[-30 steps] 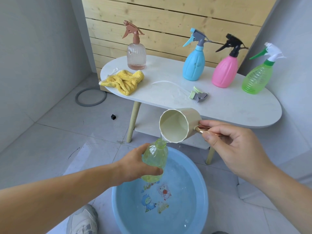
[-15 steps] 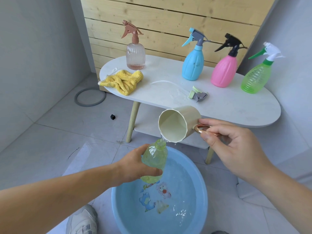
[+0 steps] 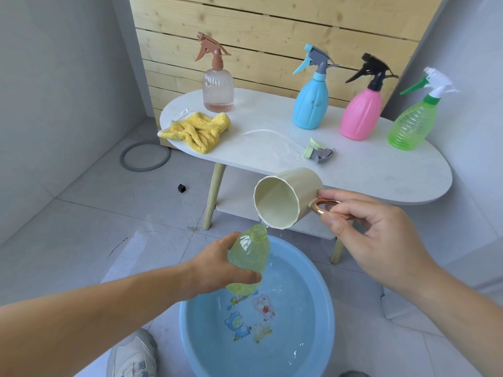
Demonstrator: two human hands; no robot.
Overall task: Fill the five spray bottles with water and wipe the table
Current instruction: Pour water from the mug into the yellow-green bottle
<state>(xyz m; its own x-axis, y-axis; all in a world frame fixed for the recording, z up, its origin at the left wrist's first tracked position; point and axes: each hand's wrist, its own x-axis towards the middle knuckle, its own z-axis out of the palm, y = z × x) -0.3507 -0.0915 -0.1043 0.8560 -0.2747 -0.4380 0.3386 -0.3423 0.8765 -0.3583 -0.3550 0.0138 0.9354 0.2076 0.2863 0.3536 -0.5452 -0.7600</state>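
Left hand (image 3: pixel 217 270) grips the open bottle (image 3: pixel 249 257) over the basin (image 3: pixel 330 308), right hand (image 3: pixel 381 235) pinches the handle of the tipped cup (image 3: pixel 285 197); any wobble could spill water past the narrow neck.

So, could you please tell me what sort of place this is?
Probably a home utility corner or balcony: grey tiled floor, a pale wooden slat panel behind a small white oval table, and a blue plastic basin of water.

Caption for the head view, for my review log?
Right hand tips a cream mug, pouring water into the uncapped yellow-green bottle that the left hand holds over a blue basin.
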